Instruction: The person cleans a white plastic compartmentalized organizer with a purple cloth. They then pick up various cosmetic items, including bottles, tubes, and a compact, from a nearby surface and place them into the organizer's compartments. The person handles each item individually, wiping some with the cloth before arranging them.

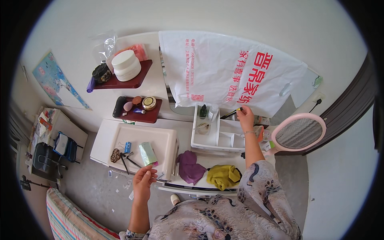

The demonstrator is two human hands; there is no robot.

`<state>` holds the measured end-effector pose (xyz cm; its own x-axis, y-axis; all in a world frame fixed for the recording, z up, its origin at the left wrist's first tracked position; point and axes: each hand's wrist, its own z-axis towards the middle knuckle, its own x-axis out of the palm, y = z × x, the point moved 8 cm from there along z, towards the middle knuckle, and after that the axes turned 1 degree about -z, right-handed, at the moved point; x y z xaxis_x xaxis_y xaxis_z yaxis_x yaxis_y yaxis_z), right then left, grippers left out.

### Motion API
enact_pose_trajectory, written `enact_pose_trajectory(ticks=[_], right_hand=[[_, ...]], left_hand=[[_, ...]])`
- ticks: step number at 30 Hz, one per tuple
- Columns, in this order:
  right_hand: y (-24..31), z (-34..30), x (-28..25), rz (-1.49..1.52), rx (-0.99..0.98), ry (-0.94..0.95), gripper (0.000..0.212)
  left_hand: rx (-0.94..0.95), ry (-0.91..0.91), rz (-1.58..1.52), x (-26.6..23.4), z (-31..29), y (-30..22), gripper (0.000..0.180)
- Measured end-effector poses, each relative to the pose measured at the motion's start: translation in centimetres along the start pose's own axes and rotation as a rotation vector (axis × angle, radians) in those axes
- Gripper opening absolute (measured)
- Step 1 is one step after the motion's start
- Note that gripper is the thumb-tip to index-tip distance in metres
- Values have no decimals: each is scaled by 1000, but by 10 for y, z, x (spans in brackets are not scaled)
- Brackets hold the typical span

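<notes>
My right hand (245,117) pinches a slim black stick with a yellow end (232,113), perhaps a pen or cosmetic pencil, above the white compartment organizer (195,132). In the organizer's left part stand a dark dropper bottle (203,111) and a pale bottle (213,113). My left hand (143,182) hovers at the front edge of the cream plastic box (167,138), its fingers curled together; whether anything is in them is hidden. On that box, close to these fingers, lie a shiny green packet (148,153), a blue clip (127,147), a brown hair claw (115,155) and thin dark sticks.
A purple cloth (191,167) and a yellow-green cloth (224,177) lie before the organizer, above a partly pulled-out drawer (188,189). A pink mesh racket (301,132) stands at right. Two dark red shelves (140,80) hold jars. A white plastic sheet (216,68) covers the mirror.
</notes>
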<state>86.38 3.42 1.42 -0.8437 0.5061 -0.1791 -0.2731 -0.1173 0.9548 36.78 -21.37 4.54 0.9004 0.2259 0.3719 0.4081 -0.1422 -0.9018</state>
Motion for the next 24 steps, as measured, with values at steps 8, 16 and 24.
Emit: enact_pose_trajectory(ticks=[8, 16, 24], right_hand=[[0, -9, 20, 140, 40, -33, 33], [47, -73, -20, -122, -262, -243, 33], [152, -281, 189, -25, -234, 740, 14]], left_hand=[[24, -52, 21, -16, -22, -6, 23], [195, -158, -161, -114, -15, -51, 20], [151, -336, -62, -179, -24, -42, 19]])
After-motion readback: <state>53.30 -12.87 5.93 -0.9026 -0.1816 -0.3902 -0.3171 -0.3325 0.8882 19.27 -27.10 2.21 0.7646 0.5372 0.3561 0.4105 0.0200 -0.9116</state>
